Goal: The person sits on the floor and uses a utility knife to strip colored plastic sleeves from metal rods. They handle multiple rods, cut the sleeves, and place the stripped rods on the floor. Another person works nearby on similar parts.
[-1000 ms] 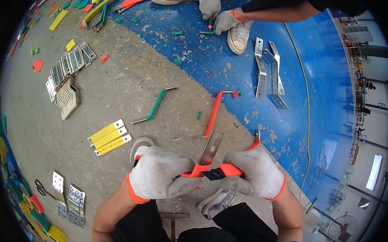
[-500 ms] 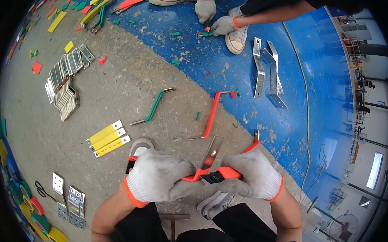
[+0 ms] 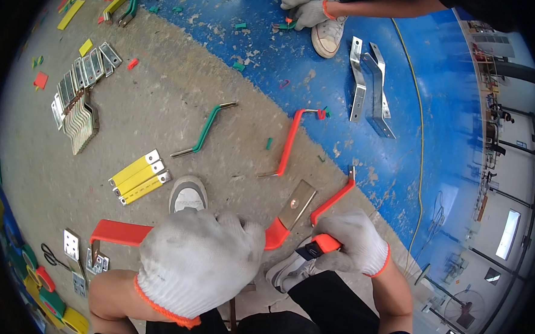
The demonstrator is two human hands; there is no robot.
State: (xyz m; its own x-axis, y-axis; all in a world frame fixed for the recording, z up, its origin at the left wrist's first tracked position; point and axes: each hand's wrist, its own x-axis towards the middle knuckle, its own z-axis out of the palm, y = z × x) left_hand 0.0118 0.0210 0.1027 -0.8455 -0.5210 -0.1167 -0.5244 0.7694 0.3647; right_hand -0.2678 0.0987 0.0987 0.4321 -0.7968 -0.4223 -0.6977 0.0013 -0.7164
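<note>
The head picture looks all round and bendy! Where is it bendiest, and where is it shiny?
Head view: fisheye bending is strongest toward the rim, curving the right-hand wall; head view: pale glare shows on the blue floor, with bright reflections on the silver bent bars.

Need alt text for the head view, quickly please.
Gloved left hand holds a red-sleeved metal bar; gloved right hand holds a red-and-black tool. Three yellow-sleeved bars lie on the grey floor.

Left hand gripping red-sleeved bar, right hand holding tool
</note>
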